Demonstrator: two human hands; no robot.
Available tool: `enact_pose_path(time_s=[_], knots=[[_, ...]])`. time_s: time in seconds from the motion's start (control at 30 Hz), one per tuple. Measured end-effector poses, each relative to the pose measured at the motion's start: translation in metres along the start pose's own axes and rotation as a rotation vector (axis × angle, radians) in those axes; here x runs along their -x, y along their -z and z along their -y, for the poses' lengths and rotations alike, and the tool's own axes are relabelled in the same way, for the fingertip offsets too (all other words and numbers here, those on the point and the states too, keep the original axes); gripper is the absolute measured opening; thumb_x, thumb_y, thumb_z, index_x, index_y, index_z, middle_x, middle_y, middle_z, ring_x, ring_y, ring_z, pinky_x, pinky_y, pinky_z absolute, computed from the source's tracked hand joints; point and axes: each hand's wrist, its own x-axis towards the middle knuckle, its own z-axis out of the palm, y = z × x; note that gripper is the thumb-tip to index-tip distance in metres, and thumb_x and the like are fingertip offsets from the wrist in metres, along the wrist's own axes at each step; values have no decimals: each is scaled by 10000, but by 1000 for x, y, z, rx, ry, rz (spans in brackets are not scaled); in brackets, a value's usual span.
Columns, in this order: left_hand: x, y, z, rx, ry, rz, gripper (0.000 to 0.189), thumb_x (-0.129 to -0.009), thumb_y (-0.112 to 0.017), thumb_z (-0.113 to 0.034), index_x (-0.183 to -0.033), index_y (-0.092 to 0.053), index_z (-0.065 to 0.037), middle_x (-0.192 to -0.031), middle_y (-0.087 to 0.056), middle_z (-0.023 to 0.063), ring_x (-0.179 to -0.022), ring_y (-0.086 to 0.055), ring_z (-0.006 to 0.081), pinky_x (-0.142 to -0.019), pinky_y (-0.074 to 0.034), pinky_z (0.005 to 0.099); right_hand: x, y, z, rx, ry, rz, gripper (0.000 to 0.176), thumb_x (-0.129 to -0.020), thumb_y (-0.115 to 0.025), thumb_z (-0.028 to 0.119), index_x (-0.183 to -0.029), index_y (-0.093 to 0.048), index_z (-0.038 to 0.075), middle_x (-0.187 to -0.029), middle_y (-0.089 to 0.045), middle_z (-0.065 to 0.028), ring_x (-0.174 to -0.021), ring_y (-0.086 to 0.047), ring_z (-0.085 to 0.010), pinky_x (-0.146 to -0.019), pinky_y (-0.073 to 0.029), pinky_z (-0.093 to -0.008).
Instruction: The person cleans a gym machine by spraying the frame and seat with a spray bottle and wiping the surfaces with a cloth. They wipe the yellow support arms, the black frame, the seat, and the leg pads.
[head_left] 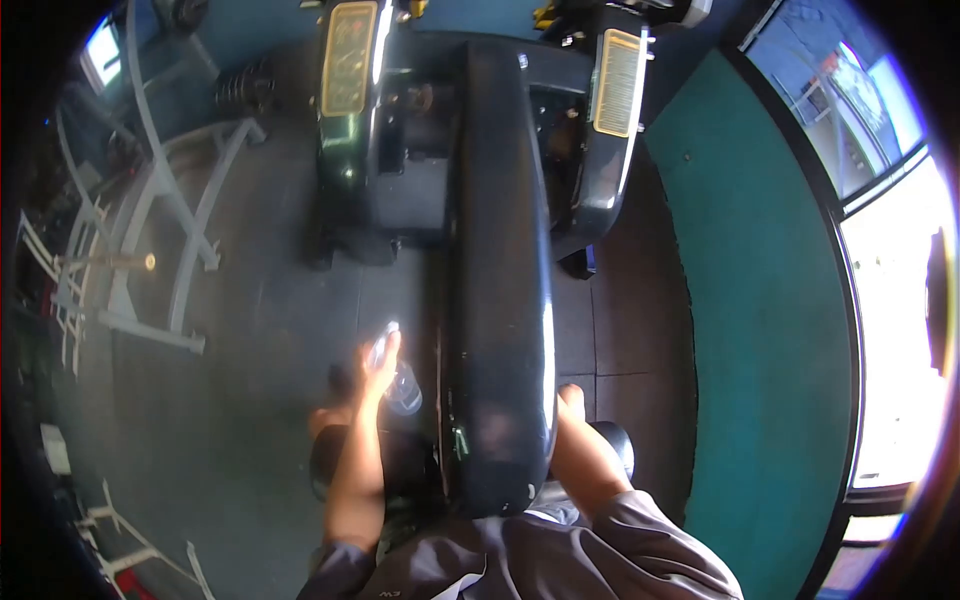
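Head view: we show two hands | left [382, 362], closed on one clear bottle [404, 393] | right [571, 400], partly hidden by one long black pad [500, 300] between them; grip, we cannot tell | ahead of both, two dark uprights [345, 160], each bearing one yellow-bordered placard [349, 60]

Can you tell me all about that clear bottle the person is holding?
The clear, colourless bottle looks like thin plastic, with a rounded body and a whitish upper end. The person's left hand wraps around its upper part, hiding the middle. In the picture it slants, upper end away from the person, body nearer. It is left of the long, glossy black beam, apart from it. Its top's exact shape and any contents are too blurred to tell.
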Motion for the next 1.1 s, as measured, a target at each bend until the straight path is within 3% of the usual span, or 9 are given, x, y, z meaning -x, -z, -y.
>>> enact_pose_path(time_s=[0.17,0.2,0.27,0.37,0.47,0.6,0.67,0.73,1.1], knots=[[13,10,-30,76,54,22,450,-922,-679,-474,-1081,-707,-54,-942,-719,43,-778,-658,119,-610,-510,268,30,25,109,471,773,-459,637,-948,-539,601,-1178,-609,11,-1106,-674,-134,-988,-670,-249,-871,-548,-351],[5,7,-11,163,-8,68,439,-923,-681,-468,-1071,-707,-56,-934,-716,33,-760,-650,104,-593,-502,260,77,-26,149,165,736,-517,726,-919,-540,658,-1206,-624,-4,-1117,-681,-132,-1001,-667,-254,-889,-540,-342],[4,-2,10,250,194,6,444,-922,-681,-474,-1075,-692,-57,-892,-703,6,-696,-609,63,-557,-469,222,66,-30,226,144,1074,-276,707,-968,-496,615,-1344,-571,21,-1259,-639,-124,-1124,-610,-217,-1004,-464,-324],[12,6,-25,128,275,-29,454,-926,-677,-464,-1136,-668,-61,-917,-698,6,-666,-604,70,-537,-462,222,20,-85,336,805,1720,-522,637,-1005,-486,492,-1394,-480,-12,-1213,-657,-185,-1091,-638,-276,-973,-464,-323],[13,9,-21,100,256,-23,456,-931,-670,-459,-1155,-660,-63,-935,-697,10,-674,-604,71,-544,-464,224,-51,-144,405,1359,2113,-791,829,-844,-601,661,-1485,-427,165,-1563,-308,-236,-1411,-309,-485,-1111,-275,-642],[26,14,-14,70,297,-34,459,-937,-660,-453,-1181,-649,-65,-959,-696,15,-686,-605,72,-553,-468,227,-128,-133,418,1549,2160,-985,774,-844,-550,677,-1503,-414,294,-1592,-251,-219,-1437,-210,-526,-1061,-209,-760],[29,11,-9,66,325,-51,461,-940,-655,-450,-1194,-644,-66,-971,-696,18,-691,-605,73,-558,-469,228,-95,-128,380,1686,2112,-1276,695,-921,-612,396,-1502,-391,85,-1545,-370,-199,-1355,-437,-392,-1051,-399,-576],[33,11,-7,65,344,-66,463,-944,-651,-447,-1207,-638,-67,-983,-695,21,-697,-605,74,-562,-471,229,-130,-92,371,1517,2120,-912,765,-813,-643,575,-1488,-439,277,-1578,-279,-223,-1431,-215,-537,-1047,-221,-767],[34,8,-16,35,341,-56,480,-961,-624,-431,-1279,-608,-72,-1050,-693,36,-728,-606,78,-587,-479,236,-159,83,199,1864,1765,-736,839,-627,-814,345,-1415,-526,327,-1506,-399,-178,-1432,-242,-513,-1053,-158,-789]])
